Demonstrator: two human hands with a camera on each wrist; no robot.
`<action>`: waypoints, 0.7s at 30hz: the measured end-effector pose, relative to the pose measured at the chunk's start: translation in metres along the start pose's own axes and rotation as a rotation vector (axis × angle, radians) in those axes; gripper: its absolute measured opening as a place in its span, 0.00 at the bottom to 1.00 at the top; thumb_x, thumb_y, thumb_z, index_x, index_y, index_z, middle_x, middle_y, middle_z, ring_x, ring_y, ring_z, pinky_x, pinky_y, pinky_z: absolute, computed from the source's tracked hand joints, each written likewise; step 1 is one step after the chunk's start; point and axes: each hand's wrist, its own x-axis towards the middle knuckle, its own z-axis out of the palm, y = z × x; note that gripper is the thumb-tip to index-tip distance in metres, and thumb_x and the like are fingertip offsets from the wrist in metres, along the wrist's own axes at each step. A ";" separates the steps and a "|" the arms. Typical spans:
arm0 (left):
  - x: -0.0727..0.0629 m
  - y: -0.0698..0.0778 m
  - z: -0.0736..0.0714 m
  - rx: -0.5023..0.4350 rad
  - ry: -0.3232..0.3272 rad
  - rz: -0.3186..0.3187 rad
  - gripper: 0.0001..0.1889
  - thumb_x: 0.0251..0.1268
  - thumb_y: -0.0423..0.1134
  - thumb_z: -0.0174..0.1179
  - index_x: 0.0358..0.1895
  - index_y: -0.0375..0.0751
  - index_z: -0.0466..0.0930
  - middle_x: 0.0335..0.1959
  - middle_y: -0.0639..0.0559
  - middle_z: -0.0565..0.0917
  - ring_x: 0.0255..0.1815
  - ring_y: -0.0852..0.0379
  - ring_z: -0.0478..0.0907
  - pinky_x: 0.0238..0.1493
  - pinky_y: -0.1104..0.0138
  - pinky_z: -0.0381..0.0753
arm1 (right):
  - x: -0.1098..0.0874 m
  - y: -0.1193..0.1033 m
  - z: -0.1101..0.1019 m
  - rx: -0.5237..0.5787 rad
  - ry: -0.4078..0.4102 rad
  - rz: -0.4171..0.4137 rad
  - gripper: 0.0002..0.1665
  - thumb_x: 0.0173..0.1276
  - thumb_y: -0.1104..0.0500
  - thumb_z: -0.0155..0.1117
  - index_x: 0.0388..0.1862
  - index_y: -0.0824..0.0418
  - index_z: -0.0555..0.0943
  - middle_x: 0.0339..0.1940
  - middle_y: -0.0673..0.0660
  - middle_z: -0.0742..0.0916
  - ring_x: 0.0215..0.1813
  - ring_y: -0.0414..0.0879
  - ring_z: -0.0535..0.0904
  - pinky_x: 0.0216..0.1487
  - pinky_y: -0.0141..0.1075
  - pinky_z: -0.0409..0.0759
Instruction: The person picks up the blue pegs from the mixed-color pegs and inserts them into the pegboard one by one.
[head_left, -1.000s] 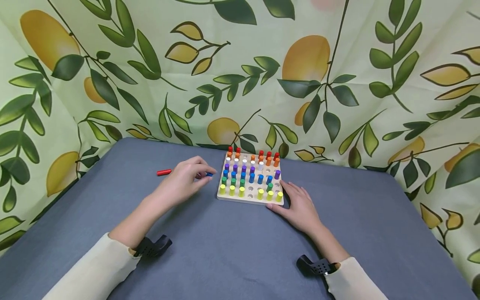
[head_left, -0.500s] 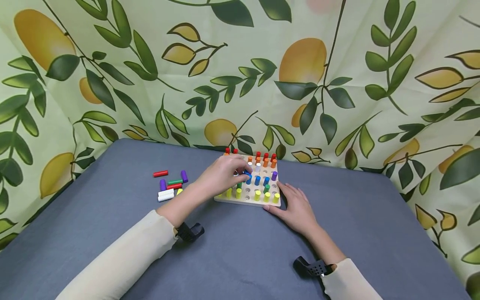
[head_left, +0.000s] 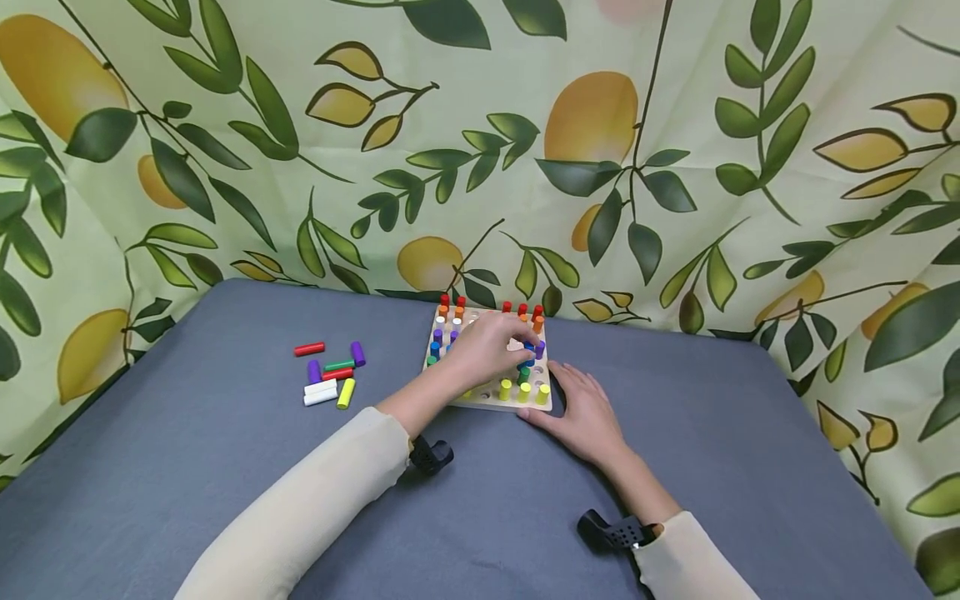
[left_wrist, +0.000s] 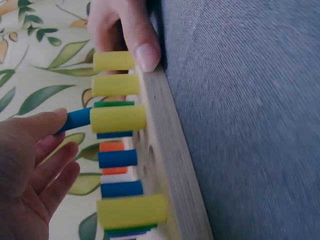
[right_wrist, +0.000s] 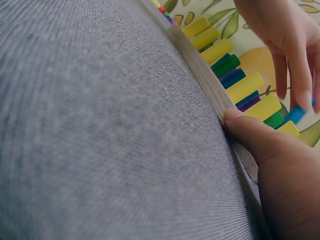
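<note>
A wooden pegboard (head_left: pixel 495 406) lies on the table, filled with rows of coloured pegs: red and orange at the back, yellow along the front. My left hand (head_left: pixel 486 348) is over the board's right part, pinching a blue peg (left_wrist: pixel 78 120) between thumb and fingertips. In the left wrist view that peg is tilted, just beyond the tops of the yellow pegs (left_wrist: pixel 117 119). My right hand (head_left: pixel 581 417) holds the board's front right corner, its thumb (right_wrist: pixel 242 122) against the front edge and its fingers along the right side. The left hand hides the middle pegs in the head view.
Left of the board lies a loose group of pegs: red (head_left: pixel 309 349), purple (head_left: pixel 357 354), green (head_left: pixel 339 364), white (head_left: pixel 321 399) and yellow (head_left: pixel 346 393). A leaf-and-fruit patterned cloth (head_left: pixel 450 167) hangs behind the blue-grey table (head_left: pixel 480 517).
My left hand has carried the blue peg from left of the board rightward to over its right part, uncovering the loose pegs. The right hand stays at the corner.
</note>
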 end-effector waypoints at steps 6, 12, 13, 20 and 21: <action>0.012 0.000 0.013 -0.003 -0.067 -0.028 0.10 0.68 0.39 0.67 0.50 0.44 0.89 0.47 0.52 0.90 0.49 0.58 0.85 0.54 0.62 0.83 | 0.000 0.000 0.001 -0.004 0.008 -0.014 0.56 0.58 0.32 0.71 0.76 0.62 0.68 0.74 0.64 0.76 0.77 0.63 0.67 0.78 0.62 0.59; 0.020 -0.001 0.023 0.025 -0.141 -0.053 0.11 0.69 0.40 0.66 0.50 0.45 0.89 0.46 0.52 0.90 0.47 0.59 0.84 0.51 0.66 0.83 | 0.000 -0.001 0.001 -0.010 0.008 -0.017 0.56 0.59 0.32 0.71 0.76 0.63 0.68 0.74 0.65 0.76 0.77 0.63 0.67 0.78 0.62 0.59; 0.021 -0.001 0.024 0.026 -0.146 -0.051 0.10 0.69 0.40 0.66 0.50 0.45 0.89 0.46 0.52 0.90 0.48 0.58 0.84 0.51 0.66 0.83 | 0.000 -0.001 0.001 -0.013 0.009 -0.017 0.56 0.59 0.32 0.71 0.76 0.63 0.67 0.74 0.65 0.76 0.77 0.63 0.67 0.78 0.62 0.59; 0.025 0.002 0.027 0.039 -0.154 -0.028 0.09 0.69 0.39 0.65 0.49 0.44 0.89 0.46 0.52 0.90 0.48 0.58 0.84 0.51 0.65 0.83 | 0.000 -0.001 0.001 -0.013 0.012 -0.017 0.55 0.59 0.33 0.72 0.76 0.64 0.68 0.73 0.66 0.76 0.77 0.63 0.67 0.78 0.62 0.59; 0.026 0.002 0.027 0.042 -0.155 -0.031 0.09 0.69 0.39 0.65 0.49 0.44 0.89 0.46 0.52 0.90 0.48 0.58 0.84 0.52 0.65 0.83 | 0.000 -0.001 0.000 -0.012 0.011 -0.015 0.55 0.59 0.33 0.72 0.76 0.63 0.68 0.73 0.65 0.76 0.77 0.63 0.67 0.78 0.61 0.59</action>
